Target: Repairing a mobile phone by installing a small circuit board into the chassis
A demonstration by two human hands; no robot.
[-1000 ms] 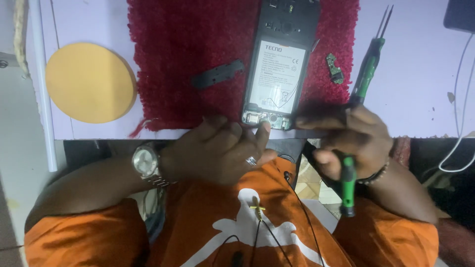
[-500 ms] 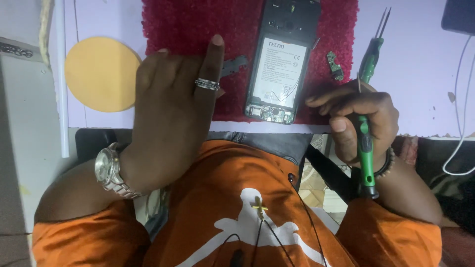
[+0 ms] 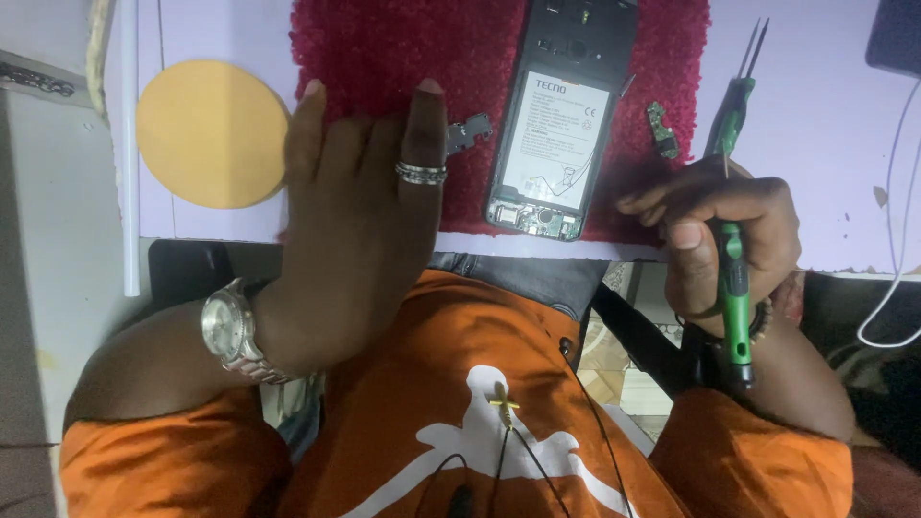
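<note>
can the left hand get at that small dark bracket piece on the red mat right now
Probably yes. The left hand is spread flat over the red mat, its ringed finger right beside the small dark bracket. Nothing lies between them, and the opened phone sits on the bracket's far side.

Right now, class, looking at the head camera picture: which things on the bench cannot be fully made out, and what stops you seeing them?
- Opened phone: its top end is cut off by the upper frame edge.
- Small grey part: half hidden behind the left hand.
- Green screwdriver: its middle is covered by the right hand.
- Small circuit piece: too small to identify.
- Dark object: cut off at the corner.
</note>
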